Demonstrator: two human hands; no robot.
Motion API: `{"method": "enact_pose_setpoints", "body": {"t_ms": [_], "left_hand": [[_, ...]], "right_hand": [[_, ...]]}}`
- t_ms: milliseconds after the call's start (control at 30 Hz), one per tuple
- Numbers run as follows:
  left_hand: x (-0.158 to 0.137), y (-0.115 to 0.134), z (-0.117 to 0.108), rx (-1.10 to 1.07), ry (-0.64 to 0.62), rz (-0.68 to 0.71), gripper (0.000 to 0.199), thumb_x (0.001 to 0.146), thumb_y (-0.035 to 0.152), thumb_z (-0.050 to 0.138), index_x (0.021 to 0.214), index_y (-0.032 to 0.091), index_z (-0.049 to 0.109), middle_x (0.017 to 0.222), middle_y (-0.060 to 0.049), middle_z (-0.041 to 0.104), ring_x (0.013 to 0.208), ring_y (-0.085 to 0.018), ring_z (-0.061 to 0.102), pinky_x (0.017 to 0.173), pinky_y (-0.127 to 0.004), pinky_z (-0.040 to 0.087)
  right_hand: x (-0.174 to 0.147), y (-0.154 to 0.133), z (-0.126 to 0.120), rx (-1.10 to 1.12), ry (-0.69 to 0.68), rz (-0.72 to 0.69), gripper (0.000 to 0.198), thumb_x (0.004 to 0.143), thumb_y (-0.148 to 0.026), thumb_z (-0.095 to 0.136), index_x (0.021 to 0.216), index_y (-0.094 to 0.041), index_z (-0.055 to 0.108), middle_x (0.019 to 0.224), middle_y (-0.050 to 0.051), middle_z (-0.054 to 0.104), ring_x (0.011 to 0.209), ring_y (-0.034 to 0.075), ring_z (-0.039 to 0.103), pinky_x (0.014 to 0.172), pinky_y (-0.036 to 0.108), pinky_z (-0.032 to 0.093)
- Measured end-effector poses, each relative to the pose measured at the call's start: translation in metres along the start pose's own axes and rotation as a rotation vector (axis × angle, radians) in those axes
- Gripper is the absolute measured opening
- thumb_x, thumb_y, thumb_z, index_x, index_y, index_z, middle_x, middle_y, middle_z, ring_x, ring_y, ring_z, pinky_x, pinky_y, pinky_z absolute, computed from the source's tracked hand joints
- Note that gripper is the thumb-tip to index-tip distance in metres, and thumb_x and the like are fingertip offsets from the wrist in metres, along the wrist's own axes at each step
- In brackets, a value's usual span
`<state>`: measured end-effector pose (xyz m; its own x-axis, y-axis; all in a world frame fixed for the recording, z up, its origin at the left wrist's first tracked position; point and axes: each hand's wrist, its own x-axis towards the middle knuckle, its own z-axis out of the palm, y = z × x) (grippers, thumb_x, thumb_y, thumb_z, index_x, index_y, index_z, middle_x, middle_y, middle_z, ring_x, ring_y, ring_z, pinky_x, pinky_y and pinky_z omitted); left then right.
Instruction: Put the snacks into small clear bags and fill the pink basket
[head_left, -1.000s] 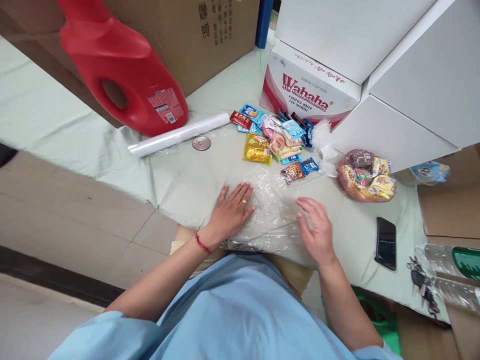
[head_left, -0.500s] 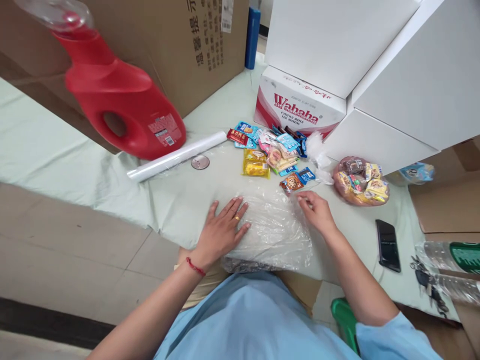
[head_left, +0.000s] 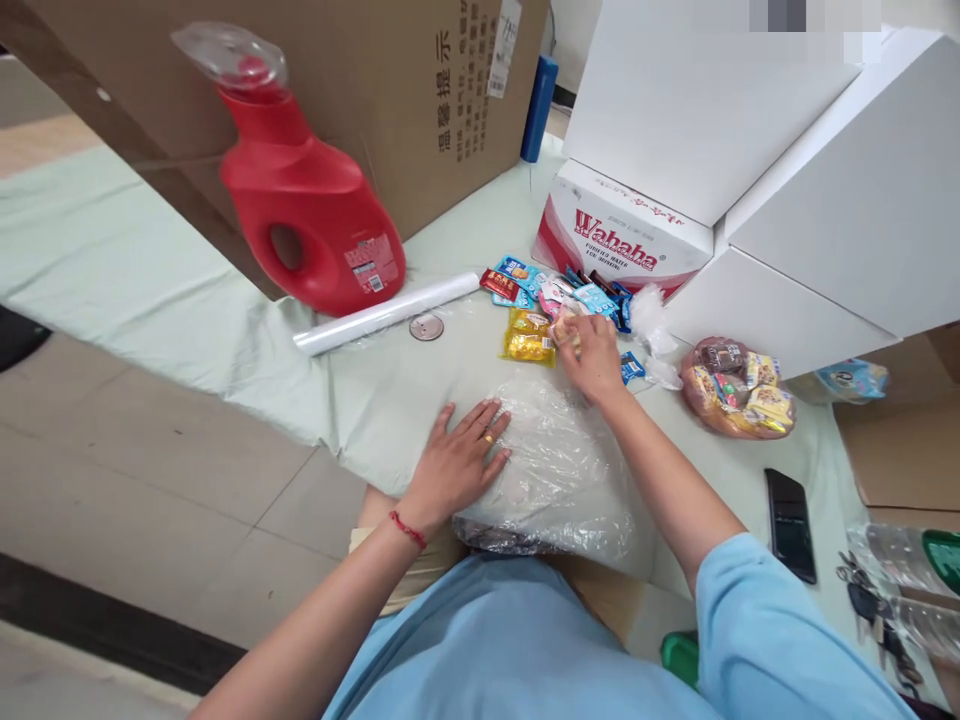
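Note:
My left hand (head_left: 466, 455) lies flat, fingers spread, on the left edge of a sheet of clear plastic film (head_left: 559, 460) along the table's near side. My right hand (head_left: 592, 355) reaches over the film into a heap of small snacks, its fingers closed around a pinkish-beige snack packet (head_left: 564, 332), partly hidden by the hand. Just left of it lies a yellow snack packet (head_left: 529, 337). Behind are a red packet (head_left: 504, 287) and light blue packets (head_left: 596, 299). A dark blue packet (head_left: 631, 367) shows right of my wrist.
A roll of film (head_left: 386, 313), a round disc (head_left: 426, 327) and a red jug (head_left: 315, 210) stand or lie to the left. Behind is a Wahaha carton (head_left: 619, 235). On the right are a snack-filled bowl (head_left: 694, 410), a phone (head_left: 790, 525) and keys (head_left: 862, 600).
My right hand has moved forward and left, from the film's right edge to the snack heap, closing on a packet. My left hand stays on the film. The camera view has shifted slightly.

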<state>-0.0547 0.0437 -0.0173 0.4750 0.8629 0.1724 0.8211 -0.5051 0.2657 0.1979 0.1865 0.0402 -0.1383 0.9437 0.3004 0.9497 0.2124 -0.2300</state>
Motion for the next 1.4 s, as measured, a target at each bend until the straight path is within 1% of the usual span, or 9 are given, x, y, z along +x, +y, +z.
{"method": "enact_pose_setpoints", "body": {"t_ms": [100,233,433,500,633,700,867,1033,1400], "left_hand": [[0.000,0.000,-0.001,0.013,0.001,-0.003,0.052,0.110,0.046,0.042,0.158,0.028,0.051,0.170,-0.008,0.043,0.156,-0.028,0.044,0.131,-0.060,0.022],[0.000,0.001,-0.002,0.010,-0.015,-0.010,0.052,0.111,0.047,0.041,0.158,0.027,0.051,0.170,-0.007,0.043,0.157,-0.027,0.043,0.131,-0.060,0.023],[0.001,0.001,-0.004,-0.030,-0.043,-0.032,0.052,0.110,0.046,0.042,0.158,0.027,0.051,0.170,-0.006,0.043,0.156,-0.026,0.044,0.132,-0.061,0.024],[0.000,0.001,-0.004,-0.036,-0.037,-0.029,0.053,0.110,0.045,0.041,0.159,0.027,0.051,0.170,-0.007,0.043,0.156,-0.027,0.044,0.132,-0.061,0.024],[0.001,0.002,-0.005,-0.030,-0.022,-0.017,0.053,0.110,0.043,0.040,0.160,0.026,0.049,0.169,-0.009,0.044,0.156,-0.028,0.044,0.131,-0.063,0.023],[0.001,0.002,-0.005,-0.022,-0.027,-0.015,0.054,0.110,0.042,0.040,0.160,0.026,0.049,0.169,-0.010,0.044,0.157,-0.029,0.043,0.131,-0.064,0.022],[0.002,0.002,-0.004,-0.014,-0.042,-0.018,0.054,0.111,0.044,0.039,0.161,0.027,0.047,0.170,-0.009,0.043,0.157,-0.028,0.042,0.132,-0.063,0.020],[0.001,0.001,-0.005,-0.001,-0.049,-0.011,0.054,0.113,0.042,0.033,0.164,0.030,0.042,0.171,-0.008,0.041,0.158,-0.027,0.041,0.132,-0.061,0.022],[0.002,0.002,-0.002,-0.004,-0.042,-0.020,0.057,0.112,0.044,0.036,0.166,0.028,0.038,0.173,-0.008,0.037,0.159,-0.028,0.039,0.133,-0.061,0.017]], "right_hand": [[0.007,-0.003,0.011,0.017,-0.064,-0.097,0.056,0.092,-0.034,0.069,0.144,-0.016,0.061,0.153,0.021,0.052,0.134,0.039,0.047,0.114,0.053,0.042],[0.016,0.006,0.015,0.072,-0.102,-0.059,0.023,0.096,-0.022,0.058,0.112,-0.017,0.074,0.129,0.018,0.068,0.117,0.034,0.059,0.106,0.051,0.048],[-0.014,0.033,-0.027,0.664,0.204,0.230,0.015,0.090,-0.034,0.066,0.100,-0.022,0.069,0.093,0.005,0.072,0.084,0.023,0.065,0.080,0.037,0.054],[-0.040,0.032,-0.044,0.940,0.092,0.335,0.023,0.086,-0.041,0.075,0.099,-0.024,0.068,0.083,0.001,0.069,0.070,0.018,0.061,0.067,0.031,0.051],[-0.097,0.013,-0.052,1.235,-0.389,0.361,0.032,0.083,-0.049,0.082,0.098,-0.024,0.069,0.080,0.000,0.068,0.063,0.015,0.058,0.058,0.028,0.047],[-0.118,0.005,-0.046,1.141,-0.470,0.296,0.030,0.090,-0.052,0.076,0.100,-0.024,0.070,0.084,0.002,0.070,0.069,0.018,0.062,0.063,0.031,0.052],[-0.136,0.006,-0.042,0.516,-0.112,-0.019,0.027,0.101,-0.040,0.064,0.121,-0.025,0.074,0.132,0.014,0.070,0.125,0.032,0.062,0.108,0.055,0.053],[-0.140,-0.005,-0.035,0.420,-0.330,-0.304,0.048,0.099,-0.038,0.071,0.146,-0.031,0.064,0.146,0.012,0.065,0.139,0.032,0.055,0.114,0.057,0.051],[-0.161,0.011,-0.036,0.317,-0.157,-0.228,0.035,0.105,-0.026,0.058,0.138,-0.029,0.069,0.129,0.012,0.073,0.124,0.032,0.062,0.108,0.057,0.054]]}}
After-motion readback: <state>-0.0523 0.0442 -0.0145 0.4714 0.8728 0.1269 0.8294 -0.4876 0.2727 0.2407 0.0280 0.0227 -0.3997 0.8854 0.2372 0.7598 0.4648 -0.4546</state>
